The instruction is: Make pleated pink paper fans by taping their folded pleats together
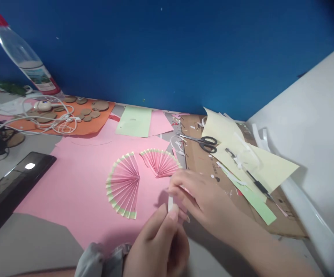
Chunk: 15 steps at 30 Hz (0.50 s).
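Note:
A short white strip (170, 202), perhaps paper or tape, stands upright between my two hands. My left hand (161, 240) pinches its lower end between thumb and fingers. At the upper end, the closed fingertips of my right hand (197, 192) meet the strip. Just beyond them, a pleated pink paper fan (162, 161) with a pale green edge lies spread out, partly behind my right hand. A larger pleated fan (123, 184) of the same colours lies to its left. Both fans rest on a big pink paper sheet (77, 173).
Black-handled scissors (207, 144) lie on brown cardboard (194, 154), left of pale yellow paper (271, 161) and a black pen (256, 181). A phone (17, 188), tangled white cable (48, 123) and bottle (28, 57) are at left. A blue wall (167, 57) stands behind.

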Available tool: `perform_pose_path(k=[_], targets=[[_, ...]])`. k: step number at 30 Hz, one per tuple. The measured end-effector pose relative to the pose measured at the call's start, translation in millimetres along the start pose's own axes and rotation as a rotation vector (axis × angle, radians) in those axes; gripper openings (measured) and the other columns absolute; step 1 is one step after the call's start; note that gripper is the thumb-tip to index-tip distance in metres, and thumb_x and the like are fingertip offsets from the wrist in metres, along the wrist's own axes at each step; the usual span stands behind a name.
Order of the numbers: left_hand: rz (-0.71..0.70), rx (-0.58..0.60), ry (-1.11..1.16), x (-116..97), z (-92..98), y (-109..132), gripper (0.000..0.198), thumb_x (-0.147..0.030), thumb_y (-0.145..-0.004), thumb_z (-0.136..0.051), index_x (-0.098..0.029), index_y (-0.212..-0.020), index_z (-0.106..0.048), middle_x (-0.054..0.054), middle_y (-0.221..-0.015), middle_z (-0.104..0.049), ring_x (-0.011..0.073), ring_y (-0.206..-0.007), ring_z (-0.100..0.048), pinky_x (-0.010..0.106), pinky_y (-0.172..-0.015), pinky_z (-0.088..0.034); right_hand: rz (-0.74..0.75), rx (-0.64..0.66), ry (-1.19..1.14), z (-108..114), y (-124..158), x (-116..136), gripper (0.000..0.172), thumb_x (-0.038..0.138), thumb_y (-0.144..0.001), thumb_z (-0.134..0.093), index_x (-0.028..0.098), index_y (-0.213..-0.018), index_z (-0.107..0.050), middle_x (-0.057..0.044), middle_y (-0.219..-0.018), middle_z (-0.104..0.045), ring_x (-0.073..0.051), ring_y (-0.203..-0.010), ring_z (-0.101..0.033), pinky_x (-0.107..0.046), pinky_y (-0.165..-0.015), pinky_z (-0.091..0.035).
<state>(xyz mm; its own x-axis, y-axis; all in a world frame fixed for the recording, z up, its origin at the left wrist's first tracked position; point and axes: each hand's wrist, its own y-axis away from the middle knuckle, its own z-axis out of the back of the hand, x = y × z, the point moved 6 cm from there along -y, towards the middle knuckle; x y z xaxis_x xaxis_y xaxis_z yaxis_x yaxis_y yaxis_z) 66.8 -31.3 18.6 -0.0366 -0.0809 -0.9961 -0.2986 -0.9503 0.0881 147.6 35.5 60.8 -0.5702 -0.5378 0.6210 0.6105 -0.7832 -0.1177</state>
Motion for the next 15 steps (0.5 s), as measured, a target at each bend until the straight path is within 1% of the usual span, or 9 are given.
perform_pose_path(k=[2, 3, 4, 5, 7, 8, 9, 12, 15], targets=[[0.129, -0.033, 0.146, 9.3, 3.1, -4.7, 0.035, -0.037, -0.093, -0.019, -0.019, -0.073, -0.041, -0.007, -0.046, -0.029, 0.0076, -0.037, -0.026, 0.019, -0.037, -0.031, -0.018, 0.101, 0.002, -3.6, -19.1, -3.3, 0.021, 0.027, -0.092, -0.042, 0.021, -0.072, -0.045, 0.002, -0.069, -0.055, -0.012, -0.063, -0.050, -0.025, -0.055, -0.036], [0.290, -0.071, 0.371, 20.5, 3.7, -5.9, 0.034, -0.036, -0.093, -0.019, -0.019, -0.072, -0.041, -0.008, -0.045, -0.026, 0.0072, -0.038, -0.022, 0.019, -0.037, -0.027, -0.009, 0.165, -0.012, -7.4, -29.1, -5.0, 0.022, 0.028, -0.092, -0.041, 0.021, -0.072, -0.045, 0.002, -0.067, -0.054, -0.012, -0.061, -0.048, -0.024, -0.053, -0.034], [0.396, -0.102, 0.594, 28.3, 3.2, -7.3, 0.030, -0.035, -0.092, -0.025, -0.018, -0.073, -0.042, -0.008, -0.044, -0.026, 0.0065, -0.038, -0.019, 0.018, -0.037, -0.024, 0.016, 0.222, -0.030, -11.7, -39.1, -6.2, 0.022, 0.029, -0.091, -0.042, 0.021, -0.071, -0.045, 0.003, -0.067, -0.053, -0.011, -0.060, -0.047, -0.024, -0.052, -0.032], [0.434, -0.136, 0.760, 32.5, 4.4, -9.7, 0.027, -0.035, -0.090, -0.030, -0.018, -0.074, -0.043, -0.008, -0.044, -0.027, 0.0056, -0.038, -0.018, 0.016, -0.037, -0.022, 0.033, 0.247, -0.043, -15.0, -49.0, -8.2, 0.022, 0.028, -0.091, -0.043, 0.020, -0.071, -0.044, 0.003, -0.067, -0.051, -0.011, -0.060, -0.046, -0.023, -0.052, -0.031], [0.470, -0.146, 0.988, 36.9, 6.8, -14.8, 0.024, -0.036, -0.087, -0.039, -0.018, -0.071, -0.043, -0.009, -0.040, -0.027, 0.0042, -0.033, -0.013, 0.015, -0.033, -0.016, 0.052, 0.284, -0.057, -22.7, -66.7, -13.0, 0.024, 0.027, -0.091, -0.042, 0.019, -0.068, -0.042, 0.004, -0.066, -0.049, -0.010, -0.058, -0.044, -0.023, -0.053, -0.029], [0.497, -0.122, 1.057, 37.7, 7.4, -16.4, 0.023, -0.035, -0.085, -0.042, -0.019, -0.069, -0.043, -0.010, -0.038, -0.026, 0.0041, -0.031, -0.013, 0.014, -0.032, -0.014, 0.062, 0.307, -0.068, -27.5, -73.8, -15.3, 0.024, 0.027, -0.091, -0.042, 0.019, -0.068, -0.042, 0.004, -0.065, -0.048, -0.010, -0.058, -0.044, -0.023, -0.054, -0.029], [0.483, -0.169, 1.118, 38.0, 12.6, -18.0, 0.021, -0.032, -0.085, -0.045, -0.018, -0.069, -0.044, -0.010, -0.039, -0.026, 0.0035, -0.031, -0.014, 0.013, -0.032, -0.014, 0.073, 0.328, -0.076, -32.1, -79.8, -17.3, 0.023, 0.028, -0.091, -0.042, 0.019, -0.070, -0.043, 0.004, -0.064, -0.048, -0.010, -0.058, -0.044, -0.023, -0.055, -0.029], [0.484, -0.249, 1.220, 35.3, 23.5, -19.5, 0.018, -0.024, -0.083, -0.048, -0.017, -0.067, -0.044, -0.010, -0.041, -0.027, 0.0027, -0.030, -0.017, 0.011, -0.032, -0.013, 0.131, 0.342, -0.079, -42.1, -92.6, -21.9, 0.021, 0.029, -0.092, -0.042, 0.019, -0.073, -0.045, 0.003, -0.069, -0.051, -0.011, -0.062, -0.047, -0.022, -0.058, -0.032], [0.545, -0.278, 1.281, 30.9, 27.9, -20.6, 0.019, -0.020, -0.083, -0.048, -0.016, -0.065, -0.043, -0.010, -0.042, -0.024, 0.0023, -0.030, -0.017, 0.011, -0.031, -0.011, 0.174, 0.334, -0.064, -47.2, -100.9, -26.9, 0.019, 0.027, -0.092, -0.042, 0.018, -0.076, -0.048, -0.001, -0.077, -0.056, -0.013, -0.069, -0.050, -0.024, -0.063, -0.034]])
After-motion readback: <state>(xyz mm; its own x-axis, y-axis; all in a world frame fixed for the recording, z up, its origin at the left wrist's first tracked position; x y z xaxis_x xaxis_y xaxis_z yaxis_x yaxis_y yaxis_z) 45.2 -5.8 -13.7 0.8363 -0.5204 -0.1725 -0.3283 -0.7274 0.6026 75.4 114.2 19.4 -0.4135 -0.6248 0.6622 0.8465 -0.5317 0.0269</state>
